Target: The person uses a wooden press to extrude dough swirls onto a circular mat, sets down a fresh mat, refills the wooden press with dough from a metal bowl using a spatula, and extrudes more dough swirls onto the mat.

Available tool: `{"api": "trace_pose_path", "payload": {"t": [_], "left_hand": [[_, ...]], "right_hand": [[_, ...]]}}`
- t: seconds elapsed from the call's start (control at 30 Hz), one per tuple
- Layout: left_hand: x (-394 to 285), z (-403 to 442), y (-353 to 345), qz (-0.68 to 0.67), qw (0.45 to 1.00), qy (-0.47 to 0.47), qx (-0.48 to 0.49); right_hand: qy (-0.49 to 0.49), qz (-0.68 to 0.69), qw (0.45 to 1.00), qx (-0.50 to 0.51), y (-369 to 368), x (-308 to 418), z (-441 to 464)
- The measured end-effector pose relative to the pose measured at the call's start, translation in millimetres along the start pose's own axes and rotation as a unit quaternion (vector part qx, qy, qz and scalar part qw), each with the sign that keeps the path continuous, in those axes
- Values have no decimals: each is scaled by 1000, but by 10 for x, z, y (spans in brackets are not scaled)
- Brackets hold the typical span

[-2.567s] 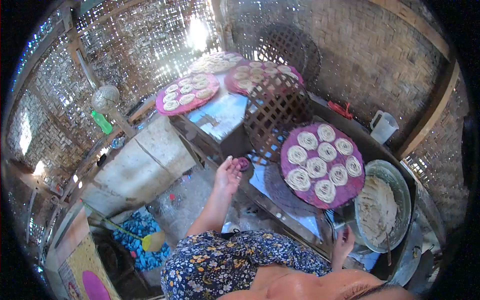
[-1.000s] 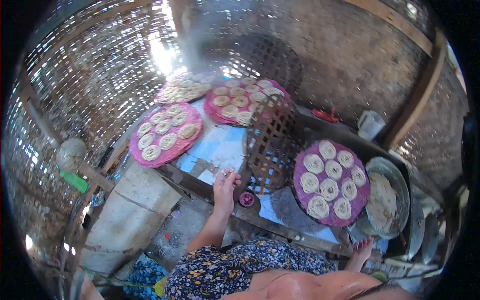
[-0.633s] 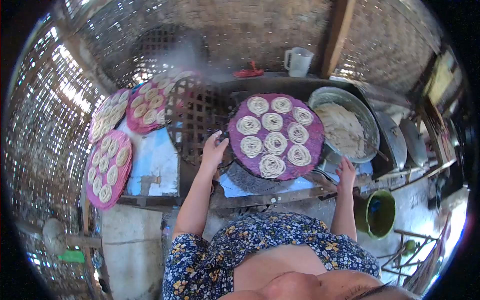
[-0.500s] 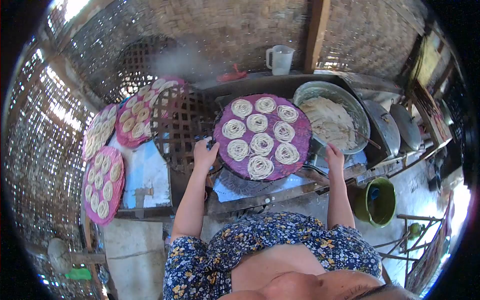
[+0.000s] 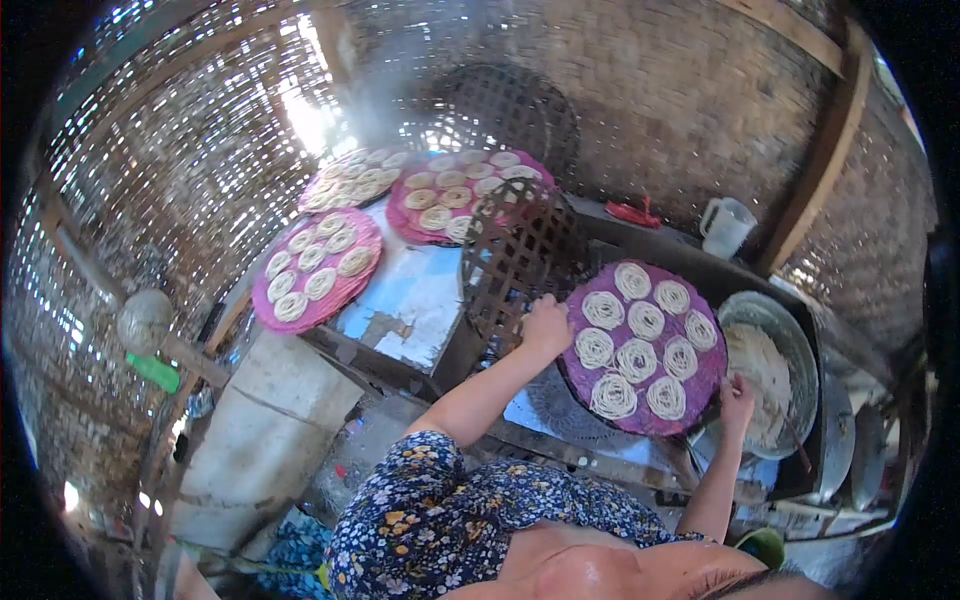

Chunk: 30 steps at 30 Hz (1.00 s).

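A round purple tray [image 5: 655, 340] bears several pale noodle-like coils. At its left edge is my left hand [image 5: 547, 327], fingers curled at the rim. My right hand [image 5: 738, 398] has its fingers closed on the tray's right edge. Right of the tray stands a large metal basin [image 5: 808, 392] with pale dough [image 5: 757, 370] in it. Beside my left hand leans a dark open-weave basket [image 5: 520, 255]. Under the tray a dark perforated disc [image 5: 570, 408] partly shows.
Pink trays of coils stand at the left [image 5: 350, 288], behind [image 5: 400, 215] and at the back left [image 5: 310, 200]. A plastic jug [image 5: 727, 228] and a red item [image 5: 632, 214] are on the back ledge. A woven wall rises behind.
Both hands have come in to the purple tray's edges and closed on them. The view has swung left, so the pink trays and blue-white surface show more fully.
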State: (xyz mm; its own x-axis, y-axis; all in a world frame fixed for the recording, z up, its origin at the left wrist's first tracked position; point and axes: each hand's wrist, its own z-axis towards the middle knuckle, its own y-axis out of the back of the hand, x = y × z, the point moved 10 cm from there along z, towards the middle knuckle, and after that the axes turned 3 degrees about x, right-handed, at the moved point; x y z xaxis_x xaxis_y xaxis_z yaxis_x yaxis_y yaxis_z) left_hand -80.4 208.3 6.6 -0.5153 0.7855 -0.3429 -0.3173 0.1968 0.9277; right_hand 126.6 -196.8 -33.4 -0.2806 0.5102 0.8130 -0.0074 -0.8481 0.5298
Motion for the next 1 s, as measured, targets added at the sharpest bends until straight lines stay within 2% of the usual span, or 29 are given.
{"api": "trace_pose_path", "payload": {"t": [0.13,0.17,0.27,0.37,0.47,0.77,0.87,0.97,1.0], "left_hand": [[35,42,-31,-31,999,5,-19],[40,43,-30,-34,999,6,-18],[33,44,-34,-42,999,6,-16],[23,9,-16,-49,999,4,-20],[18,5,-21,-61,998,14,-21],[107,-4,-6,-113,993,18,-31],[101,-18,28,-125,992,30,-22],[115,-14,21,-111,993,32,-15],[123,-14,17,-112,993,34,-15]], "right_hand": [[6,-130,991,24,-57,158,160],[8,-141,990,26,-47,358,82],[-5,-107,990,86,-236,141,173],[17,-135,989,65,-250,137,168],[17,-114,993,31,-189,216,108],[15,-26,999,21,-149,166,8],[0,-2,1000,28,-160,131,-26],[-21,85,995,50,-215,1,-41],[-54,85,994,53,-185,98,-114]]}}
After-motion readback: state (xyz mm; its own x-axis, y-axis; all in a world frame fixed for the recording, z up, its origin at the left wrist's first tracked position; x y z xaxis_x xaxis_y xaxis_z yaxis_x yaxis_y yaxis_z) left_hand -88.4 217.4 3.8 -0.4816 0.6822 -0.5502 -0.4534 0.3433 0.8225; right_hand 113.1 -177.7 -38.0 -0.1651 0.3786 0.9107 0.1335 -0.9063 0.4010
